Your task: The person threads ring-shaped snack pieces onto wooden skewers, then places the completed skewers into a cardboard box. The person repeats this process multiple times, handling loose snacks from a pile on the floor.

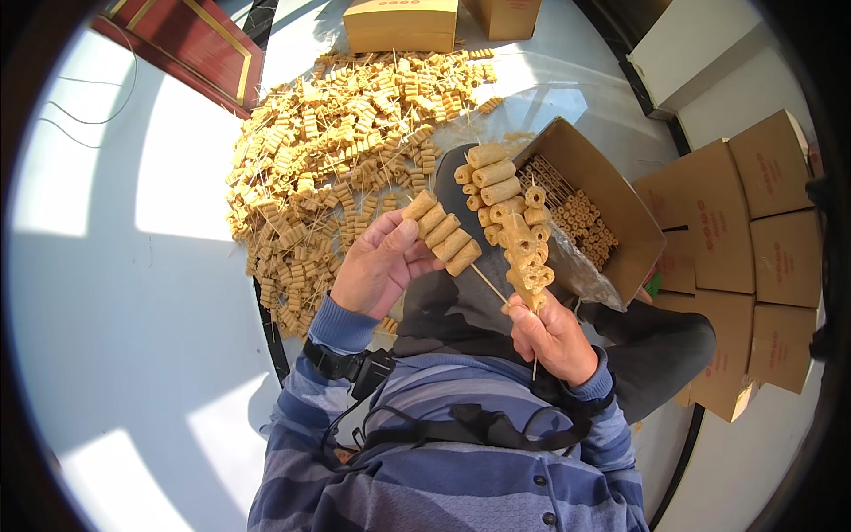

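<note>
My left hand (383, 257) is closed on a skewer of hollow, tan food rolls (441, 232), thumb against the rolls near its top. The bare stick of that skewer runs down to the right, to the fingers of my right hand (551, 339). That hand is closed round the sticks of several more skewers of rolls (521, 232), which fan upward above it. Roll ends and sides overlap there, so single skewers are hard to tell apart. Behind them stands an open cardboard box (625, 206) with rows of skewered rolls inside and a clear plastic liner (589, 275) over its near edge.
A large heap of skewered rolls (341, 151) covers the floor ahead and left. Closed cardboard boxes (403, 25) stand beyond it. More cartons (722, 239) are stacked at the right, near the wall. A red panel (191, 44) lies at the upper left. My bent leg (656, 341) is beside the open box.
</note>
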A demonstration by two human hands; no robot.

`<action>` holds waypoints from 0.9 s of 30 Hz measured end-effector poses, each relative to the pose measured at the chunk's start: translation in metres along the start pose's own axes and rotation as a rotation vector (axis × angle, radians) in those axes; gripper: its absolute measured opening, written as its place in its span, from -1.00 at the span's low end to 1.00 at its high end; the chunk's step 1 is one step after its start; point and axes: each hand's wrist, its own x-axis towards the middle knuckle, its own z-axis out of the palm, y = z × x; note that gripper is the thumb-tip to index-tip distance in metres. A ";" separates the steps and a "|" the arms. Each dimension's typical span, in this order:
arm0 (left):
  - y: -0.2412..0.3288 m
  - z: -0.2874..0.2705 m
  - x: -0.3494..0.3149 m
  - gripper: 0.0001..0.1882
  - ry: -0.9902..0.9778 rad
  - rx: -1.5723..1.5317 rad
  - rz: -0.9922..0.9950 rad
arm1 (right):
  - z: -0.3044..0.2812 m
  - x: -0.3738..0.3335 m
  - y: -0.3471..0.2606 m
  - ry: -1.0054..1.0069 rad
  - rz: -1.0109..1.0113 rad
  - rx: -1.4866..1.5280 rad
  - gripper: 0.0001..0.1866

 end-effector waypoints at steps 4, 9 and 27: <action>-0.011 0.012 0.001 -0.62 -0.024 0.008 0.023 | -0.005 0.001 0.001 -0.072 0.048 0.010 -0.69; -0.022 0.015 0.009 -0.58 -0.039 -0.039 0.104 | -0.015 0.002 0.008 -0.146 0.047 0.123 -0.56; -0.027 0.025 0.032 -0.27 -0.245 -0.146 0.143 | -0.034 0.009 0.029 -0.372 0.219 0.694 -0.49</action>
